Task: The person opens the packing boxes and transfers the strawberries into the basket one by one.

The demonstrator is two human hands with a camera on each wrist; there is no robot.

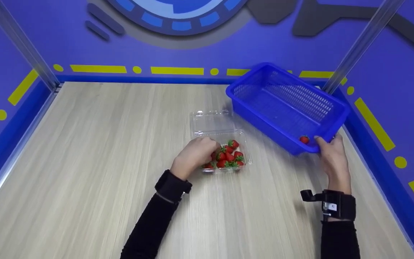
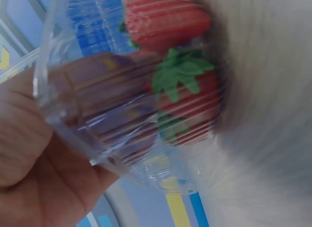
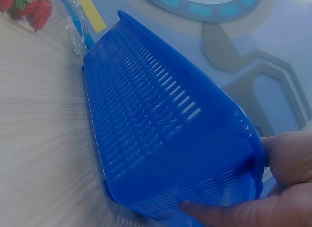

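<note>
A clear plastic clamshell box [image 1: 248, 158] lies with its lid [image 1: 212, 123] folded back, holding several red strawberries [image 1: 229, 157] with green leaves. My left hand [image 1: 197, 154] reaches in over its left side. Through the ribbed plastic in the left wrist view, the fingers [image 2: 105, 80] come up against a leafy strawberry [image 2: 190, 97]; whether they pinch it is unclear. At the right, my right hand [image 1: 333, 158] grips the near right corner of a blue perforated basket [image 1: 261, 120], thumb over the rim. One strawberry [image 1: 304, 139] lies inside the basket by that corner.
The pale wooden table [image 1: 102, 162] extends left of the box. Blue panels [image 1: 199, 54] with yellow marks enclose the back and sides, and the basket's far end stands close to the back panel. Metal posts [image 1: 361, 46] rise at the back corners.
</note>
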